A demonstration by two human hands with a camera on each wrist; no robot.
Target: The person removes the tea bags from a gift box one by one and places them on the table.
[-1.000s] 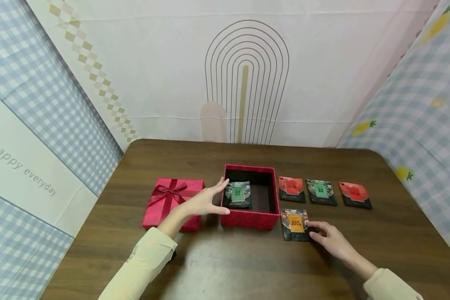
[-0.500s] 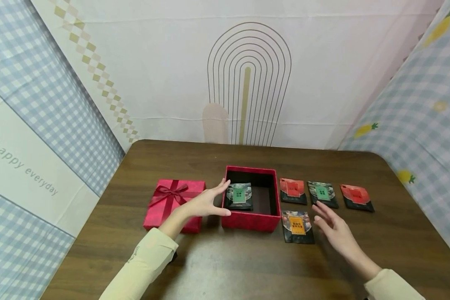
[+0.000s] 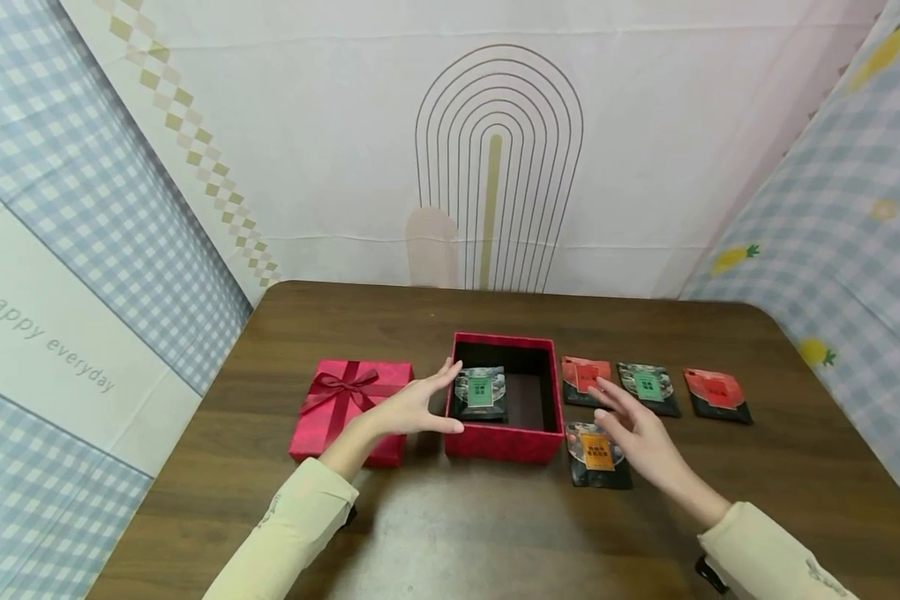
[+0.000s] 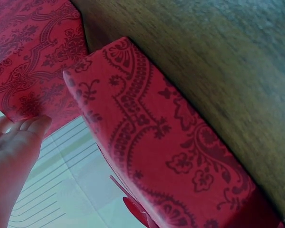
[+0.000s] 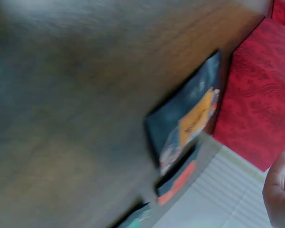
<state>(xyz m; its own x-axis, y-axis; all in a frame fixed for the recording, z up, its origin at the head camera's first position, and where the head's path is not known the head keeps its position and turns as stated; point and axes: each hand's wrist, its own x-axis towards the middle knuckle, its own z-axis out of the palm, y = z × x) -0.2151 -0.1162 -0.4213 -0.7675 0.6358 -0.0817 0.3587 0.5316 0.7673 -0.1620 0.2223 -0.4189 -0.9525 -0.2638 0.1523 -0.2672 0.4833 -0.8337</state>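
My left hand point(image 3: 411, 408) rests against the left side of a red patterned gift box point(image 3: 502, 444), thumb and fingers spread at its rim. A black sachet with a green label point(image 3: 481, 392) lies inside the box, on the left. My right hand point(image 3: 641, 432) hovers with loosely bent fingers, holding nothing, above the gap between a black sachet with an orange label point(image 3: 597, 457) and a red-and-black sachet point(image 3: 574, 375). Both lie on the table right of the box. In the right wrist view, the orange-label sachet point(image 5: 190, 116) lies apart from my hand point(image 5: 279, 199).
A red box lid point(image 3: 322, 425) with a ribbon bow lies left of the box, under my left forearm's line. Farther right lie a green-label sachet point(image 3: 647, 385) and another red-and-black sachet point(image 3: 717, 395). Patterned cloth hangs behind the brown wooden table point(image 3: 495, 533).
My right hand has left the orange-label sachet's edge, lifted toward the back, then shifted left over the front sachets. The left hand keeps its place at the box.
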